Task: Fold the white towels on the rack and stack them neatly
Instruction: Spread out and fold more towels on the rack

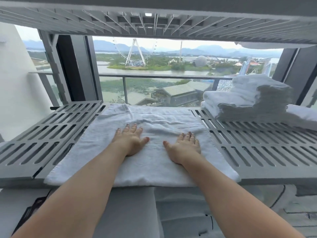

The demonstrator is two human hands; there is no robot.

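Observation:
A white towel [151,170] lies spread flat across the middle of the grey slatted rack shelf [42,134], with wrinkles near its far half. Both my palms press down on it with straight fingers: my left hand [131,140] left of centre, my right hand [185,146] right of centre, a short gap between the thumbs. A stack of folded white towels [248,100] stands at the back right of the same shelf.
Another slatted shelf [154,19] hangs close overhead. Behind the rack is a window with a balcony railing [154,76]. A white fabric edge [301,115] lies beside the stack at far right. A white wall stands at left.

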